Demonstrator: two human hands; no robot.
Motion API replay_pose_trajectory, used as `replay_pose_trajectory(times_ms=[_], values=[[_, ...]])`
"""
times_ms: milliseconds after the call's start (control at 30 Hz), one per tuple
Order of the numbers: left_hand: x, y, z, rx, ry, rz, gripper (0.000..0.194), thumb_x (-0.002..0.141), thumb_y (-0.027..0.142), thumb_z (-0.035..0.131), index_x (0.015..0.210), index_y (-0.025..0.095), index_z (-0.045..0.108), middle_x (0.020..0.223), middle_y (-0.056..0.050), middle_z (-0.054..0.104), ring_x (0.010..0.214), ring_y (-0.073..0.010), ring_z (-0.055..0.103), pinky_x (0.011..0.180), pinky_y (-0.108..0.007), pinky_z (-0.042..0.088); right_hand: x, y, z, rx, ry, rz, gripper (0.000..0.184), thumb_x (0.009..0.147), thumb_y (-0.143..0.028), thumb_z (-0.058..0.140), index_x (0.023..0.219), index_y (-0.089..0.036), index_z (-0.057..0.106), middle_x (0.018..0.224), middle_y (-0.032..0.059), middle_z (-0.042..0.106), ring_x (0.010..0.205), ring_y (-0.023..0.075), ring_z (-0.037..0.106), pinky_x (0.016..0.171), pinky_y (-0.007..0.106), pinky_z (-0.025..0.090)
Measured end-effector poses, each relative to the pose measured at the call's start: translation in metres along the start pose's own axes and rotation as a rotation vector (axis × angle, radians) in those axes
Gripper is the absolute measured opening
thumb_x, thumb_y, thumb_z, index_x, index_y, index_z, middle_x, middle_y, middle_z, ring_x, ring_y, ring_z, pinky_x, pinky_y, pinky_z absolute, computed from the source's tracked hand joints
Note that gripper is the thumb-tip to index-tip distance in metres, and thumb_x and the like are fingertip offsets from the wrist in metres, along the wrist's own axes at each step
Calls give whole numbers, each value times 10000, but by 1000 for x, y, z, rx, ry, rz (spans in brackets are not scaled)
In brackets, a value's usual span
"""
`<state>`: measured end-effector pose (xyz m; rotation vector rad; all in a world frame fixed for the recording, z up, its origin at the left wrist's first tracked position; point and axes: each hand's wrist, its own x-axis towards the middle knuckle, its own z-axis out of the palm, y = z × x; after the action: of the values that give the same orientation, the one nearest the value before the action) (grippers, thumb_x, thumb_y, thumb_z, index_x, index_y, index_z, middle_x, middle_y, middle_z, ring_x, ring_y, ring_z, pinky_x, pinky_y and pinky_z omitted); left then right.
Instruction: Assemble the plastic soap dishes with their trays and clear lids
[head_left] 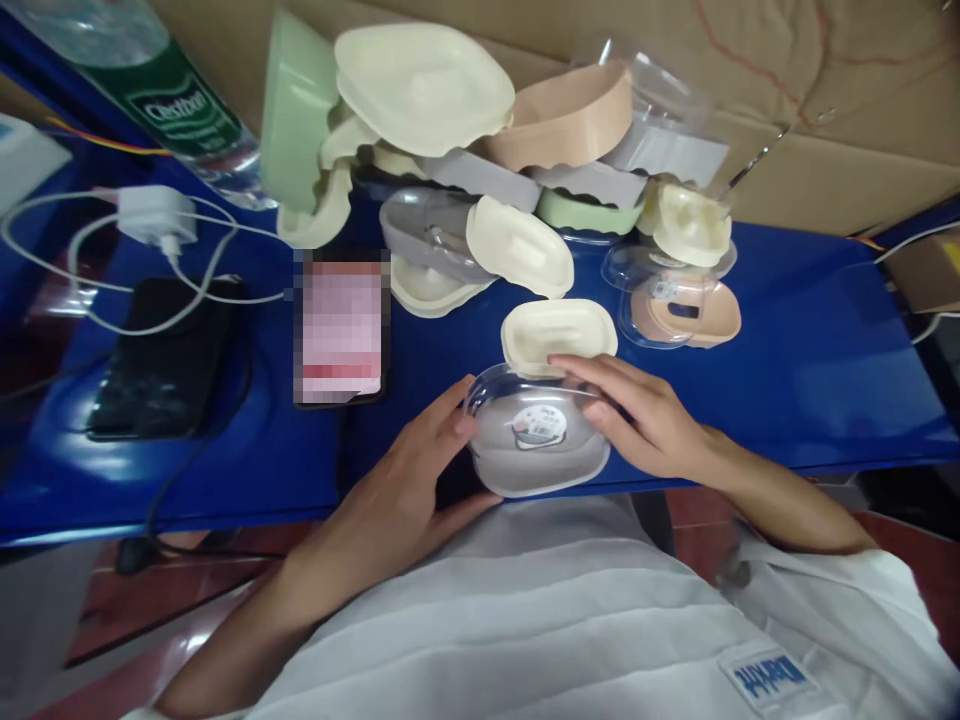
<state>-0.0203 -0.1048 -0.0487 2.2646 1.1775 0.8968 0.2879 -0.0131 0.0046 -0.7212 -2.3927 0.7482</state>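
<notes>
Both hands hold a grey soap box with a clear lid [534,440] at the near edge of the blue table [810,370]. My left hand [409,480] grips its left side, thumb under and fingers on the rim. My right hand [637,410] lies over its right side, fingers pressed on the clear lid. A round sticker shows on the lid. Just behind the box lies a cream tray [559,332].
A heap of cream, green, pink and grey box parts [465,150] and clear lids [660,300] fills the back of the table. A phone [341,325] lies left of centre, a black device [165,355] with a white charger [157,215] further left, a bottle [157,90] behind.
</notes>
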Motion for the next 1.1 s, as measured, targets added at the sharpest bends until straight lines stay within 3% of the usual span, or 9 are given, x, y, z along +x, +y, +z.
replay_pose_trajectory(times_ms=[100, 200, 400, 500, 600, 733, 867, 1000, 1100], values=[[-1, 0, -2, 79, -45, 68, 934, 1060, 321, 773, 1791, 382, 196, 1818, -224, 291, 1559, -399, 557, 1142, -607, 632, 1, 7, 9, -100, 8, -37, 498, 1166, -293, 523, 1661, -246, 549, 1388, 139, 730, 1285, 247, 716, 1092, 408, 621], [-1, 3, -4, 169, -96, 125, 758, 1082, 295, 736, 1737, 361, 360, 1842, -219, 210, 1605, -423, 491, 1147, -595, 627, -1, 9, 8, -154, -22, -66, 485, 1184, -309, 479, 1659, -254, 556, 1439, 145, 709, 1351, 258, 695, 1137, 432, 596], [1, 6, -7, 213, -104, 93, 624, 1112, 311, 680, 1681, 213, 445, 1793, -273, 295, 1600, -433, 495, 1163, -599, 615, -7, -3, -14, -257, -165, -238, 725, 1118, -702, 513, 1680, -244, 527, 1655, 173, 595, 1558, 351, 565, 1267, 565, 501], [2, 8, -7, 196, -98, 87, 611, 1115, 312, 672, 1676, 218, 446, 1786, -259, 321, 1606, -415, 492, 1171, -583, 615, -18, -13, -14, -372, -251, -236, 703, 1066, -604, 704, 1636, -211, 581, 1708, 187, 545, 1645, 374, 459, 1313, 603, 468], [3, 12, -5, 162, -72, 57, 610, 1116, 367, 673, 1662, 207, 455, 1764, -250, 360, 1605, -386, 498, 1179, -531, 618, -37, -16, -3, -448, -178, -241, 625, 1032, -401, 812, 1587, -182, 627, 1652, 189, 604, 1670, 365, 419, 1309, 577, 498], [9, 19, 0, 167, -68, 71, 612, 1109, 419, 679, 1640, 190, 478, 1718, -247, 428, 1570, -362, 537, 1191, -508, 610, -61, -14, 21, -438, 41, -236, 512, 1018, -245, 822, 1509, -198, 683, 1560, 157, 676, 1661, 328, 439, 1297, 562, 526], [23, 19, 3, 207, -56, 129, 603, 1093, 344, 718, 1629, 182, 494, 1702, -246, 455, 1579, -361, 521, 1247, -530, 557, -67, -10, 34, -424, 157, -150, 471, 1053, -336, 783, 1494, -197, 693, 1512, 145, 700, 1591, 316, 535, 1265, 537, 571], [33, 12, 4, 198, -88, 154, 649, 1102, 399, 698, 1668, 184, 462, 1732, -264, 417, 1588, -389, 507, 1240, -567, 555, -62, -6, 34, -433, 207, -86, 645, 1012, -493, 821, 1582, -258, 633, 1431, 131, 732, 1518, 353, 608, 1249, 608, 577], [33, 8, 5, 197, -103, 153, 673, 1110, 406, 680, 1703, 210, 431, 1761, -260, 383, 1605, -403, 491, 1238, -585, 553, -61, -4, 34, -424, 186, -83, 691, 1012, -484, 823, 1637, -327, 576, 1476, 103, 715, 1520, 350, 616, 1250, 621, 577]])
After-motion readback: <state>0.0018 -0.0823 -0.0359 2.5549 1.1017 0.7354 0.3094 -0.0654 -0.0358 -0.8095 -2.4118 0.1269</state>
